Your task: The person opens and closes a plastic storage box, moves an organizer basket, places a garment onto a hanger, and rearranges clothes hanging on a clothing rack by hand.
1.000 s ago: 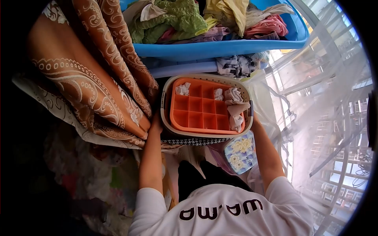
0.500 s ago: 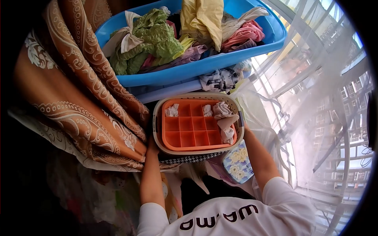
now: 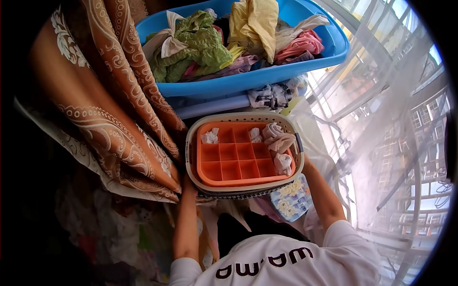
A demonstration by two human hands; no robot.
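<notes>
Both arms reach forward to a beige plastic basket [image 3: 190,164] with holes along its rim. My left hand [image 3: 188,183] is at its left side, partly in the curtain's shadow. At the right side, under a dark handle piece, is my right hand [image 3: 305,164]; the basket's wall hides most fingers of both hands. Inside the basket sits an orange divided organizer box [image 3: 229,169]. Crumpled white cloth pieces [image 3: 210,136] fill a few of its compartments, and bunched whitish and beige cloths [image 3: 279,139] lie along its right column.
Beyond the basket stands a blue tub [image 3: 205,87] heaped with clothes. A brown patterned curtain [image 3: 114,138] hangs close on the left, a sheer white curtain [image 3: 362,143] at the window on the right. A blue flowered box [image 3: 291,202] lies below the basket's right side.
The basket with the orange box has shifted slightly right in view, my hands still at its sides. The tub and brown curtain also appear farther right, as the view has turned a little.
</notes>
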